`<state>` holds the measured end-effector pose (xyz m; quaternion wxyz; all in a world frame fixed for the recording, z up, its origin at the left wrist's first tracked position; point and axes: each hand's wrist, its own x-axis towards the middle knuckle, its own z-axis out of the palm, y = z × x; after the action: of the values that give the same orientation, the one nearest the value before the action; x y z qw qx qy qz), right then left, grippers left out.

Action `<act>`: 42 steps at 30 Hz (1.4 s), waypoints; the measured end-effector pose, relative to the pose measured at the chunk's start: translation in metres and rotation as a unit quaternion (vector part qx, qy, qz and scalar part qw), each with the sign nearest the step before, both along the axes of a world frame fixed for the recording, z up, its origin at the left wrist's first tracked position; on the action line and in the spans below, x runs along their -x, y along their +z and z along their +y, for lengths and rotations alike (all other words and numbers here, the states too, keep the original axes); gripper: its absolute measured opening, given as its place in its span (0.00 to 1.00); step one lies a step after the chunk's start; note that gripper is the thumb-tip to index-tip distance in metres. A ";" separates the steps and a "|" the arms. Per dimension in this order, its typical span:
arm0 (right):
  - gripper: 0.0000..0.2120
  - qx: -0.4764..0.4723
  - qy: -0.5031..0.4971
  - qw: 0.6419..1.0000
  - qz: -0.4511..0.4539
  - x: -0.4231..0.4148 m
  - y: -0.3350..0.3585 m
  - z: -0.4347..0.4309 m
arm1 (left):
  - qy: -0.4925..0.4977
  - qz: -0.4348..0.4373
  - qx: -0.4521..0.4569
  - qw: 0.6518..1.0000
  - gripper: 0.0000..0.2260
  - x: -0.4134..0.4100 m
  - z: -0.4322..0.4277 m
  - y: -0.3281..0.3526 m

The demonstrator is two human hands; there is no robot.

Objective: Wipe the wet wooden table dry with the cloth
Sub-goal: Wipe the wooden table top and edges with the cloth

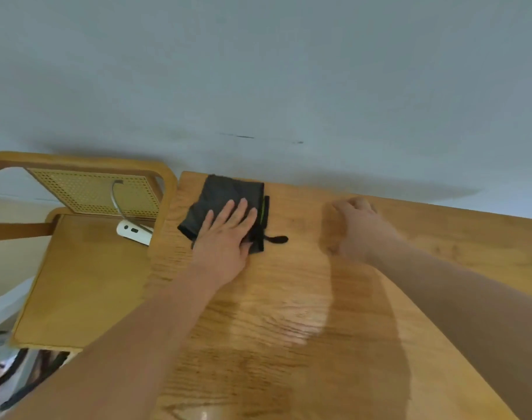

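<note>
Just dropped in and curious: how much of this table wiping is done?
Nothing looks clearly finished. In hand: the left hand presses the dark cloth flat near the far left corner of the table. Left: a glossy, wet-looking sheen across the near middle. The right hand is curled over the wood, holding nothing.

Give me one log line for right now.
step: wiping | left hand: flat on cloth, far left corner of table | right hand: fist, nothing seen in it | shiny patch: mid-table

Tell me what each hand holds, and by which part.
Nothing is gripped. The left hand presses flat on the near end of the cloth; the right hand is a fist, apparently empty.
</note>
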<state>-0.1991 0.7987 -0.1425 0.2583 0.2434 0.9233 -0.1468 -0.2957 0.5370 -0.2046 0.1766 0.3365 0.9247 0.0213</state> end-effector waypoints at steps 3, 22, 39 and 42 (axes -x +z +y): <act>0.58 -0.036 -0.002 0.998 -0.043 -0.006 -0.003 0.039 | 0.056 -0.019 0.001 0.998 0.29 -0.048 0.053 0.001; 0.65 -0.008 -0.033 0.996 -0.078 0.007 -0.031 0.068 | -0.010 -0.078 0.047 0.996 0.13 0.054 0.194 0.014; 0.59 -0.017 -0.055 0.993 -0.104 0.017 -0.019 0.063 | 0.068 -0.094 0.129 0.985 0.18 0.174 0.044 0.012; 0.59 -0.020 -0.052 0.993 -0.099 0.015 -0.018 0.064 | 0.106 -0.099 0.161 0.976 0.20 0.185 0.045 0.009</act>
<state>-0.2146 0.8631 -0.1601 0.3358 0.3096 0.8820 -0.1162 -0.4803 0.5819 -0.1955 0.3155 0.1995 0.9246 -0.0761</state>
